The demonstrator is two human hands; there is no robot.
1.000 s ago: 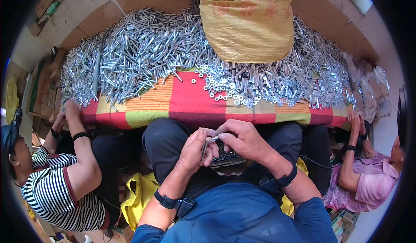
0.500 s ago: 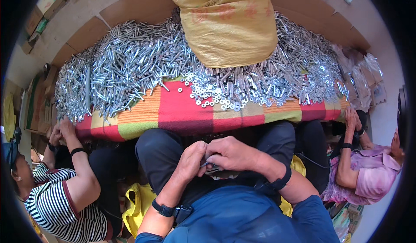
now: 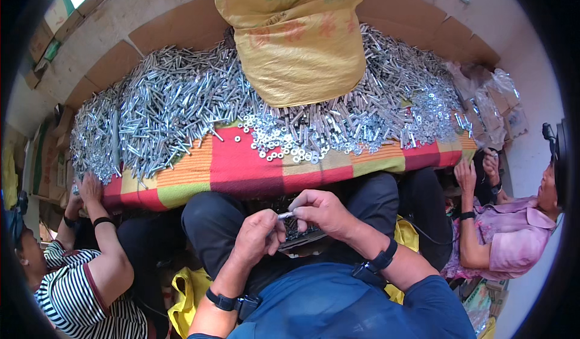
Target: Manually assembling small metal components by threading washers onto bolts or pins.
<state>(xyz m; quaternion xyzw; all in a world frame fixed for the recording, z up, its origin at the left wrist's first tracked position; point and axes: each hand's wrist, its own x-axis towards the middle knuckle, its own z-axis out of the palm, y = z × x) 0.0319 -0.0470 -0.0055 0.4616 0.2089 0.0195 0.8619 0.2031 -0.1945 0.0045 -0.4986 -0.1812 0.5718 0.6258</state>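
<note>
Above my lap, a short silvery metal bolt lies between the fingertips of both hands. My left hand is closed with thumb and forefinger round its left end. My right hand pinches at the other end, its thumb and fingers bent. Whether a nut or sleeve sits on the bolt is too small to tell. Beyond my knees, a heap of metal bolts and rods covers a checked blanket. Loose round washers lie along the heap's near edge.
A yellow woven sack rests on the heap's middle. Under my hands, a container of dark small parts shows partly. People sit close on both sides, their hands at the blanket's ends. Clear plastic bags lie at the far right.
My hands have drawn slightly apart and their fingers have loosened, so the bolt between them now shows. The view has shifted a little. The right-hand person's far hand has risen.
</note>
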